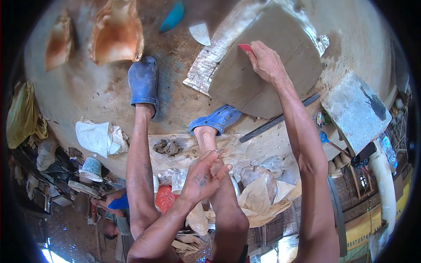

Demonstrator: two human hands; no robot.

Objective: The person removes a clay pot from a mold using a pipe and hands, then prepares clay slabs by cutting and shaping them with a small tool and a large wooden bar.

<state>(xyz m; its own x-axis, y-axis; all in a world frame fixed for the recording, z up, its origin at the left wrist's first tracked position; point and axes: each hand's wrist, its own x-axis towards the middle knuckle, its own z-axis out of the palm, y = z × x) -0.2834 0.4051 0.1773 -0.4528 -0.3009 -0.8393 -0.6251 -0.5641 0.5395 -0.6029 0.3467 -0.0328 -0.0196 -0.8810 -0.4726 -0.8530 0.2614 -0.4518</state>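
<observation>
My right hand (267,63) is closed round a small red scraper (245,47), holding it against the top of a flat grey-brown clay slab (245,85). The slab has a rounded outline, with thin lines running across its surface. Beneath it a whitish, wrinkled sheet (202,68) sticks out along the left and far edges. My left hand (204,175) rests on my right shin, thumb and fingers apart, holding nothing. Close to the slab's near edge lies a long dark strip (280,117).
My feet wear blue clogs (144,83). Farther off are two orange-brown curved pieces (116,37), a teal piece (172,16) and a white wedge (200,33). Clay scraps (167,147), a white cloth (94,136) and a pale board (355,111) lie nearer. Another person (116,219) is at lower left.
</observation>
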